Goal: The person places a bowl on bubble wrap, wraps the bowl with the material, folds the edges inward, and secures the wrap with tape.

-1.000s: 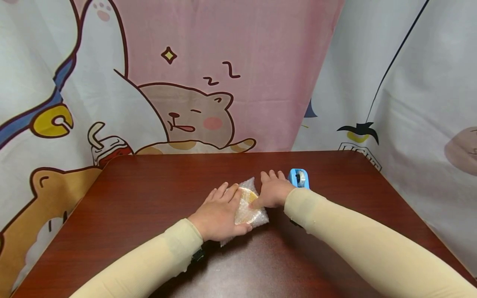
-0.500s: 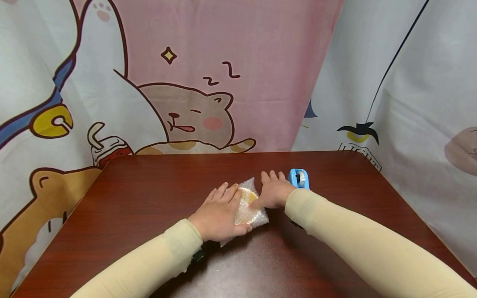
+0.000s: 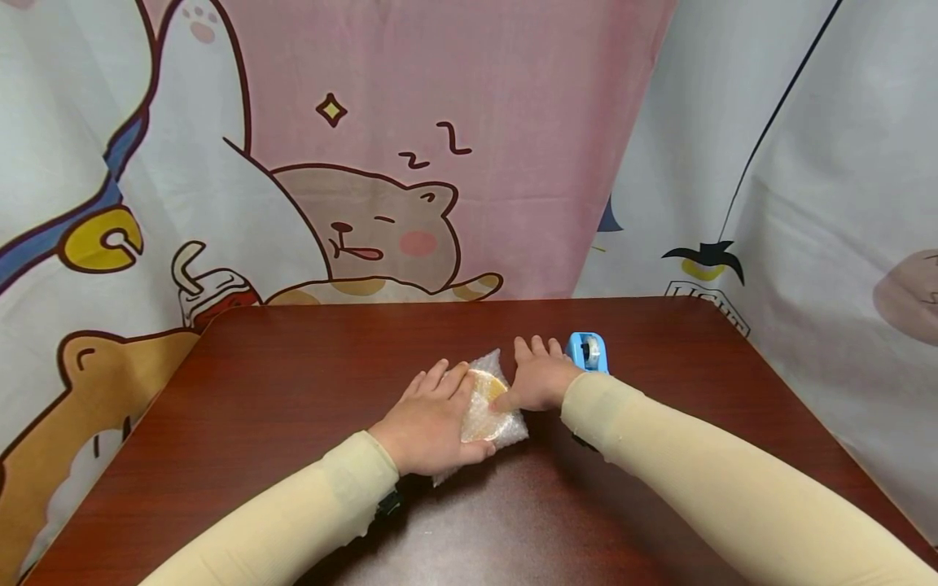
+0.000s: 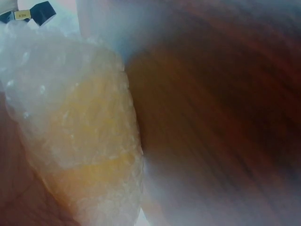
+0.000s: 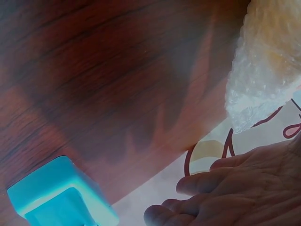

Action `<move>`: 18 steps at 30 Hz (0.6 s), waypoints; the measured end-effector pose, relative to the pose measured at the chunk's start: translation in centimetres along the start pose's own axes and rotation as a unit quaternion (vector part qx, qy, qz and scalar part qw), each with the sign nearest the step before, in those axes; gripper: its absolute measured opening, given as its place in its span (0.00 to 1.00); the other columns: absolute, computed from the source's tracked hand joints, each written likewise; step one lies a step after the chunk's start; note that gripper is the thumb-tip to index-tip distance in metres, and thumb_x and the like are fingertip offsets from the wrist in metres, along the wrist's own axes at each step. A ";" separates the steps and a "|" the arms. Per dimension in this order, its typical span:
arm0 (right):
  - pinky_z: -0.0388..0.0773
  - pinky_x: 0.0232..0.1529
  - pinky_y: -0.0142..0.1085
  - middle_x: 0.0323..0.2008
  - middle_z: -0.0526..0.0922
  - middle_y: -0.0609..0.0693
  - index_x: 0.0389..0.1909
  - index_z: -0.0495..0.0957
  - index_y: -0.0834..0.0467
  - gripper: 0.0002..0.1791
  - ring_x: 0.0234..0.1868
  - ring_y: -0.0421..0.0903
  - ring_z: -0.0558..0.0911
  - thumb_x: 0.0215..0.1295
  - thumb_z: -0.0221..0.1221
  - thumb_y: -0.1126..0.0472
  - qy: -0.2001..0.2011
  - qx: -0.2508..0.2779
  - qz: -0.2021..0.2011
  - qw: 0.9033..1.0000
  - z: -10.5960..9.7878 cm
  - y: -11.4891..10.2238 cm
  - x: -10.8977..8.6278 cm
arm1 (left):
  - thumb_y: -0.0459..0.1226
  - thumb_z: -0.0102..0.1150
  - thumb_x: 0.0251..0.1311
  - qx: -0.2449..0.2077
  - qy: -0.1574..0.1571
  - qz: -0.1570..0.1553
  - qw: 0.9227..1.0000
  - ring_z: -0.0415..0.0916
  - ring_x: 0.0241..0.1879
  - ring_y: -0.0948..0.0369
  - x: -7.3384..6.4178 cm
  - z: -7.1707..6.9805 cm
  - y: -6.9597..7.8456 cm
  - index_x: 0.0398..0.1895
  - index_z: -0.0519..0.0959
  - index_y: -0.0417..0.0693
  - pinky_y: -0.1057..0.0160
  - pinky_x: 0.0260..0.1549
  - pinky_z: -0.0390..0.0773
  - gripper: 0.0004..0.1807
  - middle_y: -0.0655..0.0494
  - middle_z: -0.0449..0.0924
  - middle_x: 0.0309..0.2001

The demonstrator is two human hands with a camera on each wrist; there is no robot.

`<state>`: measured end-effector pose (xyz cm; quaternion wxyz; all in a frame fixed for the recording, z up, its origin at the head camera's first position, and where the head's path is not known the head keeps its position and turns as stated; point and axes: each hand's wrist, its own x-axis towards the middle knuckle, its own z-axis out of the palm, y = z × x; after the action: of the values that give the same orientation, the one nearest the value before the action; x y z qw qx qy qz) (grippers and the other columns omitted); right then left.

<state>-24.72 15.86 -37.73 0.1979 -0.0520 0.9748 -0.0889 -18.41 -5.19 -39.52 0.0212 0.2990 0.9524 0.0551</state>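
A bubble-wrapped package [image 3: 489, 417] with something yellow and white inside lies on the dark wooden table. My left hand [image 3: 428, 415] rests on its left side, fingers straight and spread, palm down. The right hand [image 3: 541, 378] hovers over its right side with straight fingers, and the thumb tip touches or overlaps the wrap. In the left wrist view the bubble wrap [image 4: 89, 122] fills the left part beside the palm. The right wrist view shows the right fingers [image 5: 202, 181] extended, with the bubble wrap [image 5: 263, 66] at the upper right.
A light-blue tape dispenser [image 3: 588, 352] stands just right of the right hand, partly behind the sleeve. The table [image 3: 315, 366] ends at a cartoon-printed curtain [image 3: 513, 163] at the back and sides.
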 end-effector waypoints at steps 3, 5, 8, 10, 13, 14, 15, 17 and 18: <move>0.48 0.81 0.67 0.84 0.44 0.70 0.85 0.44 0.64 0.71 0.83 0.75 0.43 0.54 0.69 0.29 -0.001 0.000 -0.004 1.000 -0.5 -0.4 -0.9 | 0.73 0.51 0.63 -0.001 0.000 -0.001 1.000 0.49 0.83 0.40 0.0 0.0 0.0 0.83 0.57 0.41 0.40 0.80 0.54 0.58 0.45 0.54 0.84; 0.48 0.80 0.67 0.84 0.44 0.70 0.84 0.45 0.65 0.70 0.82 0.76 0.43 0.55 0.69 0.29 -0.004 -0.001 -0.006 1.000 -0.8 -0.6 -1.4 | 0.73 0.51 0.63 -0.002 -0.001 -0.002 1.000 0.49 0.83 0.40 0.0 0.0 0.0 0.84 0.56 0.41 0.40 0.80 0.54 0.58 0.45 0.53 0.84; 0.49 0.80 0.67 0.84 0.45 0.71 0.84 0.45 0.66 0.69 0.82 0.76 0.44 0.56 0.68 0.29 -0.004 -0.001 -0.010 1.000 -1.0 -0.8 -1.9 | 0.73 0.51 0.63 -0.003 -0.003 -0.004 1.000 0.48 0.83 0.40 0.0 -0.1 0.1 0.84 0.56 0.41 0.40 0.81 0.53 0.59 0.45 0.53 0.84; 0.48 0.81 0.67 0.84 0.44 0.70 0.84 0.45 0.66 0.69 0.82 0.76 0.44 0.57 0.67 0.28 -0.006 0.000 -0.011 1.000 -1.0 -0.8 -1.9 | 0.73 0.51 0.63 -0.003 -0.003 -0.005 1.000 0.48 0.83 0.41 -0.1 -0.1 0.1 0.84 0.56 0.41 0.40 0.81 0.53 0.59 0.45 0.53 0.84; 0.48 0.81 0.67 0.84 0.44 0.70 0.84 0.45 0.66 0.69 0.83 0.75 0.43 0.57 0.67 0.29 -0.011 0.003 -0.012 1.000 -0.9 -0.7 -1.8 | 0.73 0.51 0.63 -0.003 -0.004 -0.006 1.000 0.48 0.83 0.41 -0.1 -0.1 0.1 0.84 0.56 0.41 0.40 0.81 0.53 0.59 0.46 0.53 0.84; 0.47 0.81 0.67 0.84 0.44 0.70 0.84 0.45 0.66 0.69 0.83 0.75 0.43 0.57 0.67 0.29 -0.012 0.004 -0.012 1.000 -0.9 -0.6 -1.8 | 0.73 0.51 0.63 -0.004 -0.004 -0.006 1.000 0.48 0.83 0.41 -0.1 -0.1 0.1 0.84 0.57 0.41 0.40 0.81 0.53 0.58 0.46 0.53 0.84; 0.47 0.81 0.66 0.84 0.43 0.70 0.84 0.44 0.65 0.70 0.83 0.75 0.43 0.56 0.67 0.28 -0.015 0.004 -0.010 1.000 -0.8 -0.5 -1.6 | 0.73 0.51 0.63 -0.004 -0.004 -0.006 1.000 0.48 0.83 0.41 -0.1 -0.1 0.1 0.84 0.57 0.41 0.40 0.81 0.53 0.58 0.45 0.53 0.84; 0.46 0.82 0.66 0.84 0.42 0.68 0.85 0.44 0.64 0.70 0.83 0.74 0.42 0.56 0.67 0.27 -0.019 0.003 -0.006 1.000 -0.5 -0.3 -1.2 | 0.73 0.51 0.63 -0.005 -0.004 -0.005 1.000 0.48 0.83 0.40 0.0 -0.1 0.1 0.84 0.57 0.41 0.40 0.80 0.54 0.58 0.45 0.54 0.84; 0.46 0.82 0.65 0.85 0.42 0.68 0.85 0.43 0.64 0.71 0.84 0.73 0.41 0.55 0.67 0.26 -0.021 0.003 -0.004 1.000 -0.4 -0.2 -1.0 | 0.73 0.51 0.63 -0.005 -0.005 -0.006 1.000 0.48 0.83 0.41 0.0 -0.1 0.1 0.84 0.57 0.41 0.40 0.81 0.53 0.58 0.45 0.53 0.84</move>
<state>-23.98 15.86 -36.97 0.2183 -0.0575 0.9699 -0.0914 -18.34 -5.14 -39.42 0.0276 0.2936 0.9538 0.0584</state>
